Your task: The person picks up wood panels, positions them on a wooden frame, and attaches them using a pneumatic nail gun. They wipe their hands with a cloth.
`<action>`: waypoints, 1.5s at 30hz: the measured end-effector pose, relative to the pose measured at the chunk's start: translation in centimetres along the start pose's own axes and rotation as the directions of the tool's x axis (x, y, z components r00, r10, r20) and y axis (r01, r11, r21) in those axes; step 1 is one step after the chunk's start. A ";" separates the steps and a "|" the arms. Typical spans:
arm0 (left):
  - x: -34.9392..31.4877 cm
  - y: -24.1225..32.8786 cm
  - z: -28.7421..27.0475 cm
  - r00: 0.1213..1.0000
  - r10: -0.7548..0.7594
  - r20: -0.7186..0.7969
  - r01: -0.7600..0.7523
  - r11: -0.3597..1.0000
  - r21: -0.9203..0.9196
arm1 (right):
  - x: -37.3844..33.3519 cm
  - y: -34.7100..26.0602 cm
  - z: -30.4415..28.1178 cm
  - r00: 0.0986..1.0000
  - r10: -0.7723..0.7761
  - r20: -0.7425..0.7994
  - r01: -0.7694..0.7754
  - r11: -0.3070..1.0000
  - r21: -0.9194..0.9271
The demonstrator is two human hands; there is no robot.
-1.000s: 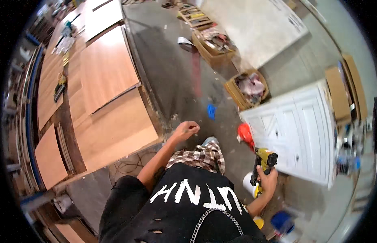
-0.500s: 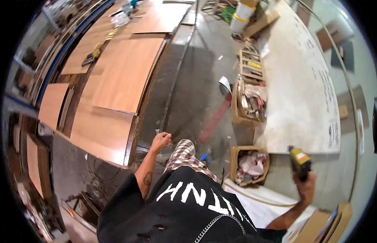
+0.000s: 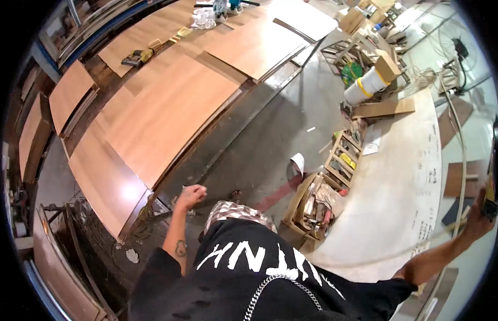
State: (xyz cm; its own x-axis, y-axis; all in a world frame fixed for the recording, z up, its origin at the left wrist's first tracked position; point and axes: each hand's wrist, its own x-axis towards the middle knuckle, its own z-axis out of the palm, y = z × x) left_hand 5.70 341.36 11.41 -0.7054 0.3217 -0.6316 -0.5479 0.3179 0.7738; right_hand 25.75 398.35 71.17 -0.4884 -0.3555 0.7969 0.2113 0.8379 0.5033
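Observation:
My left hand (image 3: 191, 197) hangs in front of my body near the corner of the wood-panel stack, its fingers curled together. Whether anything small sits inside the curl is hidden. Far out to the right, at the dark rim of the picture, my right hand (image 3: 478, 216) grips a yellow-and-black tool (image 3: 492, 195). The rim cuts off part of the tool, so its exact kind does not show. That arm stretches out over the end of a large pale board (image 3: 401, 182).
Wood-faced panels (image 3: 168, 115) lie stacked at left, with a yellow-and-black power tool (image 3: 139, 56) on them. A box of scraps and tools (image 3: 318, 206) stands right of the grey floor (image 3: 249, 144). Beyond are a white bucket (image 3: 361, 91) and a hose (image 3: 460, 139).
My body and view have turned. My right hand has swung out to the far right with the tool. My left hand stays curled, slightly further left in view.

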 end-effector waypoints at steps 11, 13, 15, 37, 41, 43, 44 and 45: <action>6.4 4.8 7.9 0.840 0.139 -0.525 -0.128 0.990 0.058 | -2.6 -15.8 43.0 0.258 -0.320 0.912 -0.946 0.109 0.306; 6.7 4.4 9.3 0.739 0.028 -0.673 -0.115 0.990 -0.085 | -4.5 -20.4 49.5 0.360 -0.511 0.781 -0.933 -0.180 0.312; 5.8 6.5 10.7 0.624 -0.214 -0.752 -0.073 0.942 -0.328 | -4.3 -25.9 55.3 0.435 -0.598 0.673 -0.886 -0.418 0.201; -0.4 10.8 23.5 0.099 -0.331 -0.938 -0.150 0.927 -0.343 | -2.1 -51.5 69.1 0.738 -0.624 0.258 -0.347 -0.022 0.938; -2.1 5.7 15.3 -0.148 -0.237 -0.960 -0.084 0.970 -0.226 | -6.8 -51.9 62.4 0.640 -0.665 0.385 -0.544 -0.039 0.838; -2.7 4.6 10.9 -0.277 -0.136 -0.951 -0.009 0.990 -0.139 | -8.8 -53.1 62.0 0.585 -0.672 0.454 -0.589 0.032 0.807; -2.9 4.4 8.3 -0.269 -0.082 -0.960 0.055 0.993 -0.100 | -11.1 -54.4 63.9 0.581 -0.666 0.468 -0.640 -0.018 0.768; -3.7 3.3 6.7 -0.266 -0.047 -0.963 0.127 0.988 -0.083 | -10.6 -54.2 62.3 0.547 -0.690 0.474 -0.678 -0.033 0.735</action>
State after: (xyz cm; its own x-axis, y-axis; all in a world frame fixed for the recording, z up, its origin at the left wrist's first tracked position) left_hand 9.48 347.19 16.01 -0.2197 -0.9591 0.1784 -0.6683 0.2811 0.6887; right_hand -33.30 382.49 14.62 -0.8141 -0.5766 -0.0692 -0.2981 0.5173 -0.8022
